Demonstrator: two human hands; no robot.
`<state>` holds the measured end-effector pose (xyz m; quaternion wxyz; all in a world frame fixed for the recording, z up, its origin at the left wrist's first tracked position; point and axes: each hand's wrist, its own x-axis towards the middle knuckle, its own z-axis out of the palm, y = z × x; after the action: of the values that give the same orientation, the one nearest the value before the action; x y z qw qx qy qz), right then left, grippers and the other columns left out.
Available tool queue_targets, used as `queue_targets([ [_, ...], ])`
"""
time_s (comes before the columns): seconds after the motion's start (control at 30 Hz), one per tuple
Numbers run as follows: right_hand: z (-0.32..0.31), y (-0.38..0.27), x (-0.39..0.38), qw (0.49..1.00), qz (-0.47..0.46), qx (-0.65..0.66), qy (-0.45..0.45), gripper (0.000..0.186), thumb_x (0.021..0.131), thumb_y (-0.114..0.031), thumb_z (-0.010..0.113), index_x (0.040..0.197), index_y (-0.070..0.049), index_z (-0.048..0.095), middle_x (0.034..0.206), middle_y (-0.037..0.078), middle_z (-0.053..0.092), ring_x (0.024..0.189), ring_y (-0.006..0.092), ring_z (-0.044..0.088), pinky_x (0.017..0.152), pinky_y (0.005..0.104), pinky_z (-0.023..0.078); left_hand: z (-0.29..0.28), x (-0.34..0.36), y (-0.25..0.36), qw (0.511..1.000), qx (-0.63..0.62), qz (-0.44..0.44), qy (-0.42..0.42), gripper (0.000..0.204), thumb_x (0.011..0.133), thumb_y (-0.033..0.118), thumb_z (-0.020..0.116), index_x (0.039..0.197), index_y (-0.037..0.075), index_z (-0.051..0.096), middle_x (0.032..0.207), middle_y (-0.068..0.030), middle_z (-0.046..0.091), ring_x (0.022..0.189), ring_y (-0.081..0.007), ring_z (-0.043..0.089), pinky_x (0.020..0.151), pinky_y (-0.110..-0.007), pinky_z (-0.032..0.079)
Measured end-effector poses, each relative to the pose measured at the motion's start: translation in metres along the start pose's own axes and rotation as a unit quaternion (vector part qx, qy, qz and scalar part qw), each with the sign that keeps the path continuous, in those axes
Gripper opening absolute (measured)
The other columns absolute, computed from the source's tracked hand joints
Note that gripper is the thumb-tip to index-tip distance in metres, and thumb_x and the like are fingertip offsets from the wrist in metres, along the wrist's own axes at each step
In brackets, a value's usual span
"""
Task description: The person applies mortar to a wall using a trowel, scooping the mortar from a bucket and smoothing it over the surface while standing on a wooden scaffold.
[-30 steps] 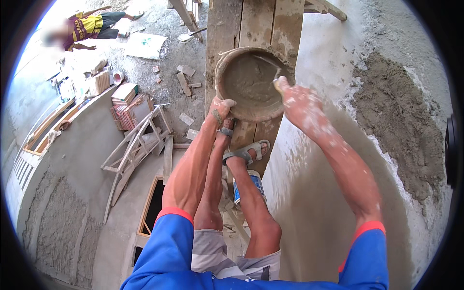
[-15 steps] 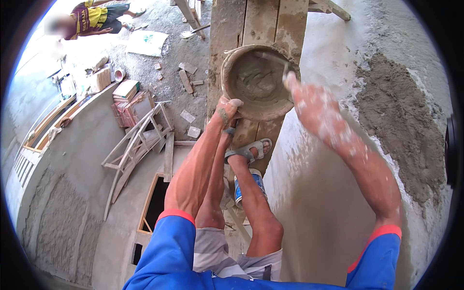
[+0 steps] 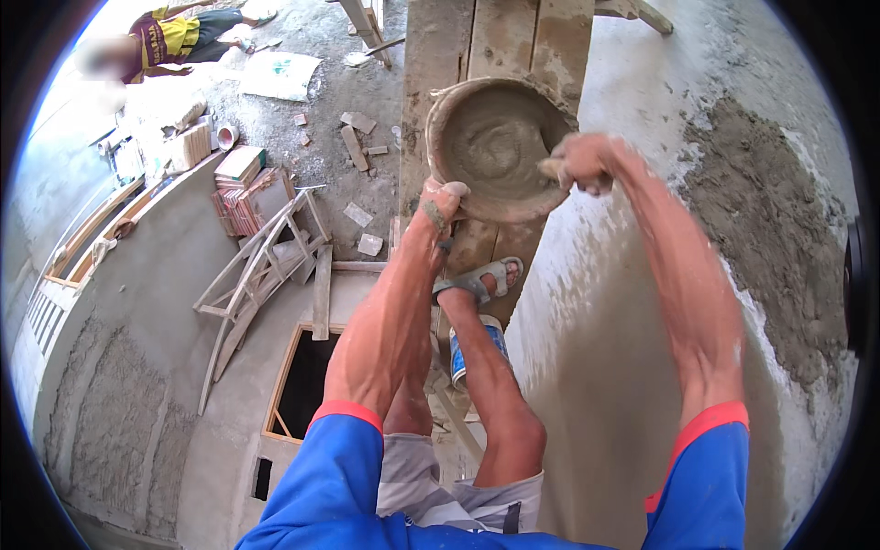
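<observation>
A round tub (image 3: 440, 124) of wet grey mortar (image 3: 495, 137) is held over a wooden plank (image 3: 500, 46). My left hand (image 3: 440, 203) grips the tub's near-left rim, fingers closed around it. My right hand (image 3: 587, 160) is closed on the wooden handle of a trowel (image 3: 552, 168) at the tub's right side; the blade is down in the mortar and mostly hidden. My sandalled feet are on the plank just below the tub, and a white-and-blue pail (image 3: 463, 353) sits lower, partly behind my right leg.
A plastered wall (image 3: 632, 82) with a rough mortar patch (image 3: 752, 211) runs along the right. Lower left are a framed dark opening (image 3: 308, 371), a leaning wooden frame (image 3: 275, 257) and stacked tiles (image 3: 240, 192). Another person (image 3: 170, 41), debris and a white sack (image 3: 280, 75) are upper left.
My right hand has turned and dipped the trowel into the mortar, its forearm now more upright. The tub and my left hand appear slightly further right in the picture. The mortar's surface is swirled differently.
</observation>
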<state>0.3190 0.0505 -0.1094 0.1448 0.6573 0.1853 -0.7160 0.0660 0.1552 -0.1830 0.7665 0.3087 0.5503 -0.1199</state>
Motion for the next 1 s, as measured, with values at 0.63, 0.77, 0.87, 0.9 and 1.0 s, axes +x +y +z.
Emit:
queue_targets([
  [0.63,0.176,0.0,-0.019,0.789,-0.236,0.531,0.2,0.067,0.081,-0.01,0.06,0.144,-0.011,0.038,0.082,0.012,0.061,0.056,0.0217,0.056,0.056,0.0365,0.05,-0.002,-0.002,-0.002,1.0,-0.014,-0.022,-0.004,0.032,0.079,0.008,0.065,0.109,-0.001,0.063,0.095,-0.012,0.068,0.081,-0.0243,0.069,0.067,-0.038,0.06],
  [0.77,0.14,0.01,-0.073,0.912,-0.129,0.103,0.375,0.067,0.078,-0.008,0.058,0.143,-0.006,0.04,0.089,0.022,0.066,0.072,0.0382,0.064,0.078,0.0475,0.052,-0.009,-0.007,-0.001,1.0,0.001,-0.003,-0.007,0.034,0.077,0.008,0.064,0.109,-0.004,0.062,0.096,-0.0148,0.068,0.08,-0.0277,0.068,0.065,-0.04,0.06],
  [0.87,0.116,0.008,-0.053,0.92,-0.062,0.015,0.386,0.06,0.081,-0.009,0.055,0.139,-0.002,0.041,0.088,0.026,0.066,0.083,0.041,0.066,0.079,0.048,0.053,0.0,-0.006,-0.003,1.0,0.016,0.009,-0.017,0.032,0.076,0.007,0.062,0.107,-0.004,0.062,0.094,-0.015,0.068,0.079,-0.0282,0.068,0.064,-0.039,0.06],
  [0.9,0.116,0.004,-0.025,0.937,-0.036,-0.001,0.348,0.058,0.082,-0.01,0.055,0.137,0.0,0.042,0.088,0.025,0.066,0.085,0.0401,0.067,0.08,0.0476,0.053,0.005,-0.003,-0.003,0.999,0.036,0.013,-0.026,0.031,0.076,0.007,0.061,0.105,-0.005,0.063,0.093,-0.0149,0.067,0.078,-0.0283,0.068,0.064,-0.039,0.06],
  [1.0,0.143,-0.019,0.019,0.915,-0.053,-0.026,0.398,0.051,0.085,-0.01,0.05,0.135,0.003,0.042,0.091,0.022,0.068,0.086,0.0371,0.068,0.077,0.0469,0.054,0.018,-0.005,-0.003,1.0,-0.013,-0.01,-0.004,0.035,0.076,0.004,0.059,0.11,-0.003,0.059,0.095,-0.0152,0.066,0.08,-0.0286,0.069,0.063,-0.043,0.062],
])
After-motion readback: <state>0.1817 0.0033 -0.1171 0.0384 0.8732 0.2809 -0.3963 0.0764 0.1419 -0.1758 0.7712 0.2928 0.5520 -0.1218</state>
